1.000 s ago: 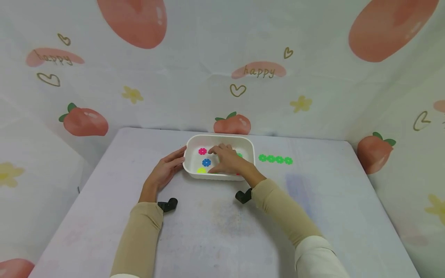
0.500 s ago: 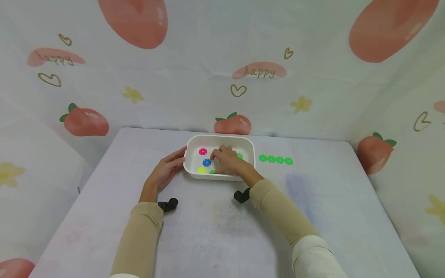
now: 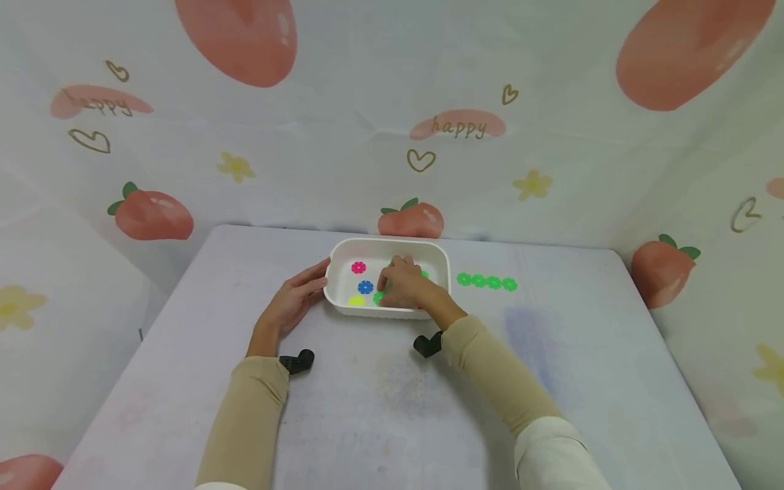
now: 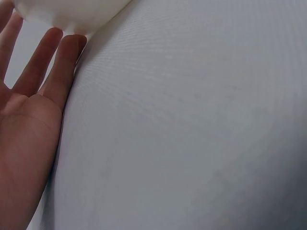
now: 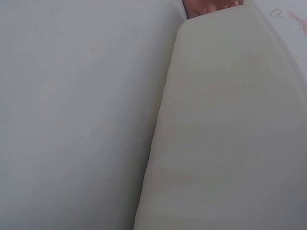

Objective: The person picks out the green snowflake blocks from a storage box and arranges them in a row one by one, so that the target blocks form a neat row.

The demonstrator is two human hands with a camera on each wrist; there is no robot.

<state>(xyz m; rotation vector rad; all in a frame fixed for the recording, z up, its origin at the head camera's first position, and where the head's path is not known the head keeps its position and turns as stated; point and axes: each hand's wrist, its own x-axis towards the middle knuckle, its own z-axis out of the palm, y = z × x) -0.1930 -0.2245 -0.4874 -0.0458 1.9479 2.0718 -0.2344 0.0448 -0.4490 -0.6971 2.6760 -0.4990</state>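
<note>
My left hand (image 3: 292, 299) rests its straight fingers against the left end of a white plastic basin (image 3: 386, 312); in the left wrist view its fingertips (image 4: 55, 32) meet the basin's wall. My right hand (image 3: 404, 284) reaches inside the basin, fingers curled down toward the thumb, and pinches a green snowflake disc (image 3: 378, 299) near the front wall. Left of it in the basin lie a pink snowflake disc (image 3: 358, 267), a blue snowflake disc (image 3: 365, 287) and a yellow snowflake disc (image 3: 356, 300). In the right wrist view the basin's outer wall (image 5: 225, 120) hides the right hand.
Several green snowflake discs (image 3: 486, 281) lie in a row on the table right of the basin. The pale table (image 3: 343, 422) ends at a printed cloth backdrop (image 3: 331, 156) close behind the basin.
My right hand has shifted slightly right within the basin, its fingers drawing in toward the thumb. The green disc by the thumb has come into view and moved a little. My left hand stays put.
</note>
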